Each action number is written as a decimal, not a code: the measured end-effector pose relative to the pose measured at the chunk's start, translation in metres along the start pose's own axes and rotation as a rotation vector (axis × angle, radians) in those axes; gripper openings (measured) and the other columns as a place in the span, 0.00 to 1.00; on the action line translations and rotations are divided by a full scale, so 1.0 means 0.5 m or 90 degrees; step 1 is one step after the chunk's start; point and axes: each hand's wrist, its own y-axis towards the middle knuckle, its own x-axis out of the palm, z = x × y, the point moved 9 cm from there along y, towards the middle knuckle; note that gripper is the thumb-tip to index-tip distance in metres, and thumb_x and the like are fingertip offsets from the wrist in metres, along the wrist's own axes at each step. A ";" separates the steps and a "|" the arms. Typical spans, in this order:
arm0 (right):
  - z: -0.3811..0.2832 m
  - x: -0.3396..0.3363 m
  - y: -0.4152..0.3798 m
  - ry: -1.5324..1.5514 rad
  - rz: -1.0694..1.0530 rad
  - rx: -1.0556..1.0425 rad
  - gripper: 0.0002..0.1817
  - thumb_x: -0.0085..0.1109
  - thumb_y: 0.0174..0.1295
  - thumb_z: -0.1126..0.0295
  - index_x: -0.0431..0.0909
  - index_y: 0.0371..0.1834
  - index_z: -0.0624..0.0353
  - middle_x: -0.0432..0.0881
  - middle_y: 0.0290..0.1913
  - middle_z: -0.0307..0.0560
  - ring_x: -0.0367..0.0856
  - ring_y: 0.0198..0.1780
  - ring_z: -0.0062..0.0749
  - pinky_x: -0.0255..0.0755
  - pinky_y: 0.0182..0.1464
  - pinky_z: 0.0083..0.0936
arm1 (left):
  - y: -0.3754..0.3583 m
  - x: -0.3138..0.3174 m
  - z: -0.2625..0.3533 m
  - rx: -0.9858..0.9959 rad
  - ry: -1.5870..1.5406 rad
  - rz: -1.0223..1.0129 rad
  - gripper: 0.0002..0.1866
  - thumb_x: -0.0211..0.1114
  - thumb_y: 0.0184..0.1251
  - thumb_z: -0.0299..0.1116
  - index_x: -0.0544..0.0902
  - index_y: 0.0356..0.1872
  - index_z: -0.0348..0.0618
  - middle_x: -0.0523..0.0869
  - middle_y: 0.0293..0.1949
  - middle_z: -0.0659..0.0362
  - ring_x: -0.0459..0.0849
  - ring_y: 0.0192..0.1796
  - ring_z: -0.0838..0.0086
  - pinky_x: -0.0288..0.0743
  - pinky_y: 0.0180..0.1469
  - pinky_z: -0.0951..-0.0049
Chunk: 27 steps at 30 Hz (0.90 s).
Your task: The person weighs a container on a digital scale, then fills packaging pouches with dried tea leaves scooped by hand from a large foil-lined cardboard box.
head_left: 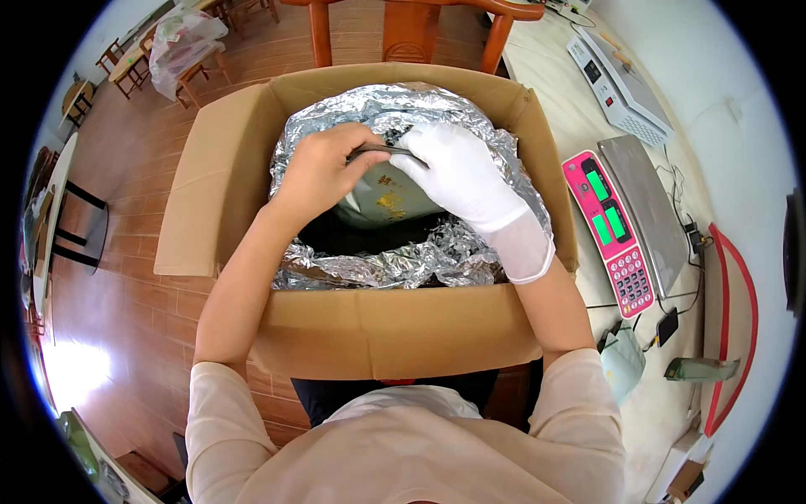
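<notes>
A pale green pouch [382, 206] with gold print stands tilted inside a foil-lined cardboard box [336, 328]. My bare left hand [330, 168] pinches the left end of the pouch's top edge between thumb and fingers. At the right end of that edge, my right hand [453, 172] grips it too, in a white glove. The dark rim of the mouth shows between the two hands. Crumpled silver foil [353, 269] surrounds the pouch, and dark loose leafy material [336, 235] lies under and around it. My fingers hide part of the top edge.
On the right-hand table are a pink scale [609, 231] with green displays, a white machine [617, 88], a light green pouch [623, 361] and cables. A wooden chair [411, 38] stands behind the box. Its left flap [201, 185] folds outward.
</notes>
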 end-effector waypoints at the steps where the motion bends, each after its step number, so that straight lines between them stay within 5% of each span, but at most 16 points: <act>1: 0.002 0.000 0.001 -0.013 -0.011 0.010 0.10 0.58 0.54 0.63 0.75 0.23 0.57 0.76 0.25 0.48 0.78 0.31 0.45 0.72 0.35 0.38 | 0.000 -0.003 -0.008 -0.040 -0.016 0.005 0.06 0.67 0.56 0.26 0.81 0.32 0.35 0.83 0.30 0.55 0.81 0.31 0.69 0.75 0.38 0.73; 17: 0.054 -0.014 -0.021 -0.011 -0.123 0.059 0.13 0.56 0.58 0.59 0.76 0.29 0.58 0.78 0.29 0.50 0.78 0.35 0.46 0.72 0.39 0.38 | 0.001 -0.071 -0.032 -0.027 -0.044 0.099 0.06 0.65 0.60 0.26 0.79 0.31 0.34 0.81 0.27 0.61 0.79 0.32 0.80 0.72 0.37 0.80; 27: 0.042 -0.049 -0.013 -0.046 -0.032 0.011 0.13 0.58 0.57 0.61 0.72 0.24 0.60 0.73 0.26 0.49 0.76 0.32 0.45 0.70 0.35 0.37 | 0.000 -0.110 -0.094 -0.135 -0.120 0.125 0.07 0.68 0.57 0.29 0.79 0.30 0.36 0.82 0.27 0.58 0.81 0.32 0.75 0.75 0.36 0.77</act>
